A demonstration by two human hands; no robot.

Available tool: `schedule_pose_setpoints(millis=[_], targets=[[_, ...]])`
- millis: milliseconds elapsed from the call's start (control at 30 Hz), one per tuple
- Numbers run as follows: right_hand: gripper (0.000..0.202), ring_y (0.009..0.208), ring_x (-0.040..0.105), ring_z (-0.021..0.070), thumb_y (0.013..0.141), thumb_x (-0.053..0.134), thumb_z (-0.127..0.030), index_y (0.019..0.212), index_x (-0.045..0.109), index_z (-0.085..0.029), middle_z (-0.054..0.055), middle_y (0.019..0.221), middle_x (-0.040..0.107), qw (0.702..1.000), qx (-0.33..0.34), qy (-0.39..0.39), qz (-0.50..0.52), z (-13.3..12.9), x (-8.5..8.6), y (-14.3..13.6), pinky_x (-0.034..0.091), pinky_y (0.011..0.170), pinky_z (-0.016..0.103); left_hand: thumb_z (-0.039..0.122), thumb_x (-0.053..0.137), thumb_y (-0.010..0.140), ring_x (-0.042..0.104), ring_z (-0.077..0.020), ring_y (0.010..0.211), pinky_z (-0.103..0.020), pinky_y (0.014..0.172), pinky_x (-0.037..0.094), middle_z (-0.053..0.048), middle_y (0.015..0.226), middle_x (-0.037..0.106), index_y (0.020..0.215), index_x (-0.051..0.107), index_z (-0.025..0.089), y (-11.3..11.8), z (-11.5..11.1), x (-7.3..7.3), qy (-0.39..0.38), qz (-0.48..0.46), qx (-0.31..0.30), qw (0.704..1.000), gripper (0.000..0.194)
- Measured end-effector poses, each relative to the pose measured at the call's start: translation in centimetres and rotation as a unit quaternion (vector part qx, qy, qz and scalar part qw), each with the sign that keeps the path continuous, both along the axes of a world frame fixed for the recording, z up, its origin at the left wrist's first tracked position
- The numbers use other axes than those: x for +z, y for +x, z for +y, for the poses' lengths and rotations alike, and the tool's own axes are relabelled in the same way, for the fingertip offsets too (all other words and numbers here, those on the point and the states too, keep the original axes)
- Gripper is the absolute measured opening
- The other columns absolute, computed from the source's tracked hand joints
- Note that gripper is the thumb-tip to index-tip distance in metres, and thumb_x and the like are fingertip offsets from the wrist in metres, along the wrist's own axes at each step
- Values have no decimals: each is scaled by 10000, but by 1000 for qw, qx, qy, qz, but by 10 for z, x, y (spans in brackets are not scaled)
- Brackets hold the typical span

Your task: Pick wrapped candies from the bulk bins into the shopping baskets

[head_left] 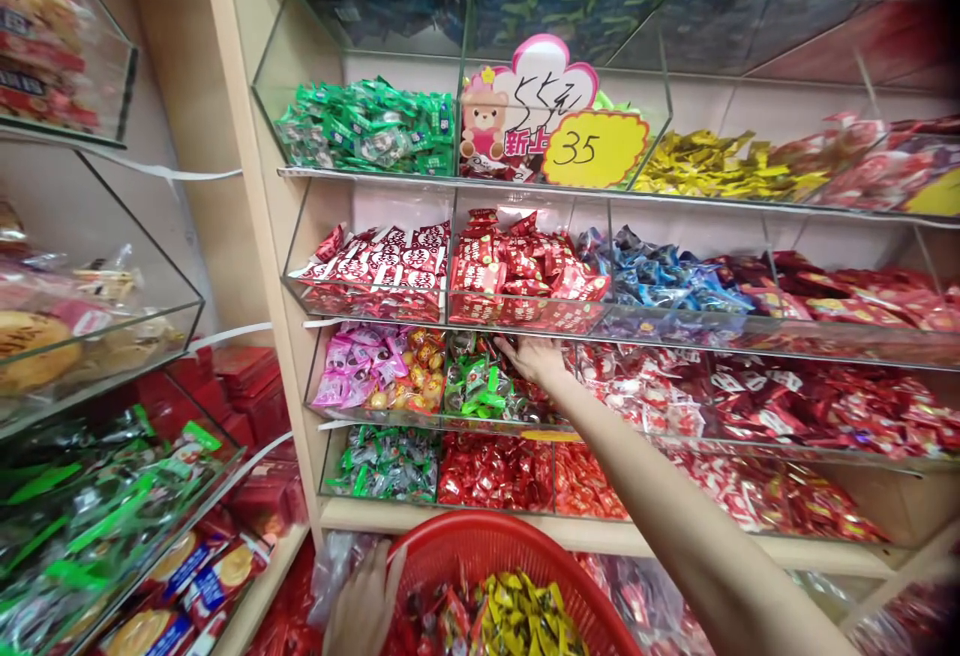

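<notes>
My right hand (536, 358) reaches into a clear bin on the second shelf from the bottom. Its fingers are stretched out above dark and bright-green wrapped candies (480, 386), with nothing visible in them; the fingertips are partly lost against the wrappers. At the bottom, my left hand (364, 601) is on the left rim of a red plastic basket (540, 528), its fingers along the edge and its thumb hard to make out. Inside the basket lie yellow wrapped candies (529, 616) and some red-wrapped ones (450, 616).
Purple packets (356, 366) and orange round candies (420, 371) fill the bin to the left. Red and white candies (645, 391) are to the right. Clear shelf fronts (525, 316) overhang the lower bins. A yellow price tag (595, 149) hangs above. Side shelves (112, 496) stand left.
</notes>
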State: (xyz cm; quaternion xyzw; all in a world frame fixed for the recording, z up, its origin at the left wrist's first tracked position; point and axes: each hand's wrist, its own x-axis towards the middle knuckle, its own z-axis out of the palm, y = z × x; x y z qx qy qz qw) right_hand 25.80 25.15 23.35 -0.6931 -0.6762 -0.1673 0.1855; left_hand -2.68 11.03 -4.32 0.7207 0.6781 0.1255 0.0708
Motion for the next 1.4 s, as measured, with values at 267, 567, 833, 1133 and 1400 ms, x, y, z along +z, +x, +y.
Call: schedule_pose_setpoints(millis=[267, 567, 833, 1133, 1400], targets=[[467, 1093, 484, 265, 888, 220, -443, 1206, 447, -186, 129, 1216, 527, 999, 41, 16, 2, 4, -1, 8, 307, 927, 410, 324, 313, 822, 475, -203, 1153, -309, 948, 378, -95, 1241, 528, 1214, 450, 171, -5, 3, -8, 10, -8, -34, 999, 442], [419, 1087, 481, 254, 895, 263, -397, 1188, 427, -147, 167, 1187, 538, 998, 50, 16, -41, 0, -11, 17, 283, 934, 410, 306, 283, 828, 451, -199, 1176, -316, 951, 377, -78, 1268, 505, 1216, 445, 191, 0, 0, 1, -22, -8, -27, 999, 435], [399, 1134, 427, 264, 900, 264, -320, 1248, 361, -152, 164, 1260, 476, 995, 60, 58, -50, 3, -15, 22, 257, 947, 445, 354, 216, 850, 471, -187, 1150, -314, 943, 364, -90, 1286, 483, 1227, 421, 162, 4, -1, 8, -46, -35, 6, 998, 471], [440, 1082, 456, 279, 894, 239, -385, 1221, 390, -133, 178, 1178, 527, 997, 36, 42, -49, -7, -14, 18, 308, 909, 421, 334, 238, 851, 490, -190, 1127, -304, 920, 375, -104, 1275, 491, 1207, 442, 168, 3, -1, 4, -28, -15, -4, 999, 442], [411, 1126, 418, 269, 891, 201, -222, 1248, 381, -132, 160, 1213, 516, 992, 48, 78, -85, -6, -16, 22, 219, 966, 437, 348, 219, 856, 486, -181, 1136, -301, 936, 371, -98, 1263, 504, 1204, 448, 161, 4, -1, 5, -25, -23, 3, 999, 457]])
